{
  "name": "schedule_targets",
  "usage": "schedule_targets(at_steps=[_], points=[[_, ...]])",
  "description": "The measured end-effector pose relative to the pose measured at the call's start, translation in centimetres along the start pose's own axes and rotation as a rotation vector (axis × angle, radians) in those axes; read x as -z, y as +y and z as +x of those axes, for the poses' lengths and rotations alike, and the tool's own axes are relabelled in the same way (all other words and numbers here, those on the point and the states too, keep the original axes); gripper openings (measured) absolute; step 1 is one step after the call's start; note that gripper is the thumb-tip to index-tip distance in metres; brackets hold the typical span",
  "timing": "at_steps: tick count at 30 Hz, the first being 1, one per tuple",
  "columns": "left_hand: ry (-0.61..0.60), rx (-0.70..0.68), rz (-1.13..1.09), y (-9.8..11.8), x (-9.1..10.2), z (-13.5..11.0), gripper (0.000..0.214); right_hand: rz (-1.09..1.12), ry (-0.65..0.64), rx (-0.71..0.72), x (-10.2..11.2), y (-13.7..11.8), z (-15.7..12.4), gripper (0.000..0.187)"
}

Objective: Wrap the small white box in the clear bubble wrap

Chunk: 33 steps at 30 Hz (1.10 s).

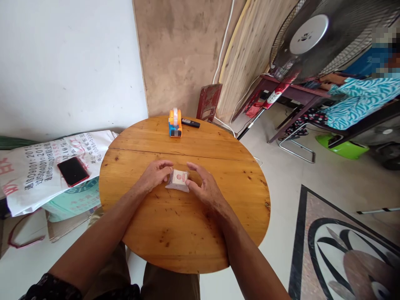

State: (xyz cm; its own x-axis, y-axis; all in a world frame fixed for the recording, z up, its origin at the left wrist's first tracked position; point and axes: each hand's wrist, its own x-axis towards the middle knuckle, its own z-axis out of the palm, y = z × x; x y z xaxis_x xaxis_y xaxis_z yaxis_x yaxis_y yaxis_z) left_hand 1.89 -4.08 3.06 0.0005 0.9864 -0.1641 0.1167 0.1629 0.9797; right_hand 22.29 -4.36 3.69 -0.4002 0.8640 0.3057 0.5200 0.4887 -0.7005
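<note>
A small square packet [179, 178] in clear wrapping lies on the round wooden table [175, 237], its pale top printed in red. At its left edge is my left hand [155, 176], fingers partly bent and apart, the tips right beside the wrapping. My right hand [203, 186] sits on the other side with thumb and fingers spread. Its thumb tip reaches the packet's right edge, though whether it presses there I cannot tell. Neither hand is closed around the packet.
Toward the table's far edge stand an orange and blue tape dispenser [175, 123] and a black remote-like object [190, 123]. A phone [73, 171] lies on white sacks [28, 166] at left. On the right are a large fan [309, 35] and a seated person [359, 102].
</note>
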Motion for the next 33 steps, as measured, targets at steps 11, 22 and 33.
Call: schedule_targets(at_steps=[11, 22, 33], points=[[-0.061, -0.026, 0.057, -0.5, 0.0, 0.2, 0.050, -0.114, 0.137, 0.148, -1.6, 0.6, 0.3, 0.019], [-0.083, -0.222, 0.289, -0.3, -0.4, -0.7, 0.056, -0.166, 0.296, 0.187, -2.1, -0.1, 0.3, 0.015], [-0.423, -0.222, 0.062, -0.8, -0.2, -1.1, 0.080, 0.167, 0.400, -0.018, -0.7, -0.7, 0.3, 0.015]])
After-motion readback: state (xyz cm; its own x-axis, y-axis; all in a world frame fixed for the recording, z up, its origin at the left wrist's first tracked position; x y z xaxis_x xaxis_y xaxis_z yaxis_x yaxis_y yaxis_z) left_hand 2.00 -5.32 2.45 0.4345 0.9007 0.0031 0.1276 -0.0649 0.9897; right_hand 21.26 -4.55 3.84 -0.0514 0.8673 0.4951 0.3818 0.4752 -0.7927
